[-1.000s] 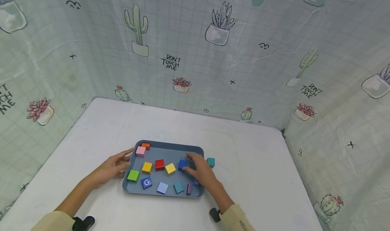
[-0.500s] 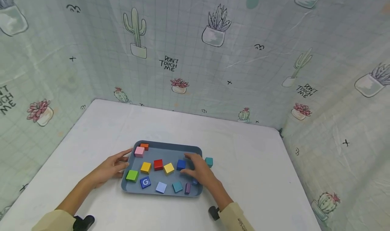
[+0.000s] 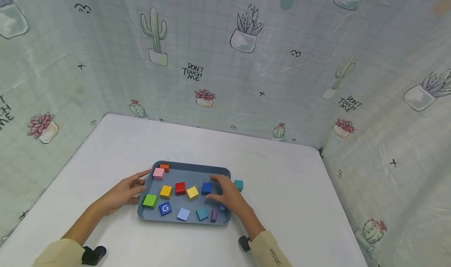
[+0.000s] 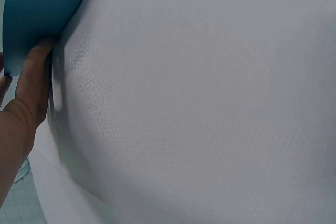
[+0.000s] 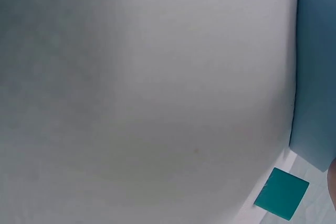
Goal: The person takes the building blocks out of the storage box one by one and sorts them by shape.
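Observation:
My left hand (image 3: 123, 192) is at the left end of a blue-grey tray (image 3: 190, 167), its loosely bent fingers touching the outer wall. In the left wrist view those fingers (image 4: 34, 80) lie against the tray's side (image 4: 44, 9). Over the tray's right part is my right hand (image 3: 232, 196), thumb and forefinger spread apart beside a dark blue block (image 3: 206, 188), not pinching it. Nearby on the tray are a pale yellow block (image 3: 192, 193), a red block (image 3: 180, 188), a teal block (image 3: 202, 213) and a purple block (image 3: 214, 215). Another blue block (image 3: 222, 207) is partly hidden under that hand.
Further left in the tray sit green (image 3: 150, 201), amber (image 3: 166, 192), pink (image 3: 158, 174) and orange (image 3: 164, 167) blocks, a blue block marked G (image 3: 165, 208) and a light blue one (image 3: 183, 214). One teal block (image 3: 239, 185) lies outside, on the white table (image 3: 282, 204).
My right thumb has drawn slightly away from the dark blue block, widening the gap. The left hand stays at the tray's end. The whole head view has shifted a little.

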A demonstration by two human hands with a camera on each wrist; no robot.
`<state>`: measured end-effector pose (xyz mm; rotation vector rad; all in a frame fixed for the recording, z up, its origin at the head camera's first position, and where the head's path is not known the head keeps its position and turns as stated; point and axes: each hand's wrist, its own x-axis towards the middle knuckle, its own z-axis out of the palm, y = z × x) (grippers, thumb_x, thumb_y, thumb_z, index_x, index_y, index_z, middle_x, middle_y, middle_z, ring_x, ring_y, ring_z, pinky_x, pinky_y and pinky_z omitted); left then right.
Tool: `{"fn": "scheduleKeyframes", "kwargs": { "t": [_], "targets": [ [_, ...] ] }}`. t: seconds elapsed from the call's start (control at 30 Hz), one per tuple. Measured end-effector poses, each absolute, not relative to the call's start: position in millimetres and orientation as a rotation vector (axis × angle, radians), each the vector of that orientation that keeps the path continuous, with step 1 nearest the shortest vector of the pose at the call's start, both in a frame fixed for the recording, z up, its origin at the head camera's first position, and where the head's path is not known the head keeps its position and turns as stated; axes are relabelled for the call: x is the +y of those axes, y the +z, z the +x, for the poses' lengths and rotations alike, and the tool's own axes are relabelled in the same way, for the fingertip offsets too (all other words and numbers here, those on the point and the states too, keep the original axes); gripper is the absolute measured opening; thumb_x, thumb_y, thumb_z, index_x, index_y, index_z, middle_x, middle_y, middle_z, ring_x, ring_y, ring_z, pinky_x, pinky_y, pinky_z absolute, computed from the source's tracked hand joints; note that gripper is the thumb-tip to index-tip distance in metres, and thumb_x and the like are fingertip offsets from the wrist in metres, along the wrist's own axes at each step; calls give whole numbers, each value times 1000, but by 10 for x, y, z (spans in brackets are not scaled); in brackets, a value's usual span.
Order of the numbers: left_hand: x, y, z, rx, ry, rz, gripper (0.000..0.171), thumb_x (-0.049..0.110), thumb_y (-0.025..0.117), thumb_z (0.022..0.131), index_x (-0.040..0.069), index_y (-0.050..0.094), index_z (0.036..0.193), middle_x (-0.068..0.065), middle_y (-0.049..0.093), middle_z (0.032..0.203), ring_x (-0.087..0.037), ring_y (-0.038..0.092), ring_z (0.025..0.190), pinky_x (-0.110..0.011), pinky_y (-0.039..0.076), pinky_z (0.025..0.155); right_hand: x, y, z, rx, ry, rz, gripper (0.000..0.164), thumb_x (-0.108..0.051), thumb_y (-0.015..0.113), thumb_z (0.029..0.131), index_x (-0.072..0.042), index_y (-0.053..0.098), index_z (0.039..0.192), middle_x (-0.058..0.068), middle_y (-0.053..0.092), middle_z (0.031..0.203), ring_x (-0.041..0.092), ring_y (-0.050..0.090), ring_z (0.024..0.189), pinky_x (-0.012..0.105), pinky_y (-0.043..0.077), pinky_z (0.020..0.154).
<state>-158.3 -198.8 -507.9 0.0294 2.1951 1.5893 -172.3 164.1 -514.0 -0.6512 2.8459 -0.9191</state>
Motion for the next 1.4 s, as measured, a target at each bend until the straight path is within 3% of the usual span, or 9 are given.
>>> {"fn": "scheduleKeyframes", "kwargs": {
  "t": [0.33, 0.97, 1.4],
  "targets": [
    [-2023, -5087, -1562, 2172, 1603, 58, 66, 20, 55, 95, 14, 21, 151, -31, 29, 139, -46, 43, 120, -42, 52, 83, 1630, -5123, -1698, 2847, -872, -686, 72, -46, 70, 79, -14, 45, 138, 0, 51, 133, 17, 44, 124, 34, 40, 100],
    [-2028, -5108, -1618, 2140, 1618, 40, 69, 17, 56, 94, 14, 18, 151, -29, 30, 137, -38, 48, 112, -39, 53, 82, 1697, -5127, -1764, 2836, -875, -738, 72, -51, 66, 81, -16, 43, 139, -1, 49, 134, 17, 43, 125, 34, 37, 102],
    [-2023, -5108, -1665, 2150, 1599, 44, 66, 17, 54, 95, 16, 20, 151, -29, 26, 142, -43, 43, 119, -41, 52, 84, 1694, -5126, -1734, 2857, -905, -716, 72, -50, 67, 80, -13, 45, 137, 1, 52, 131, 17, 45, 123, 33, 39, 101]
  ]
}}
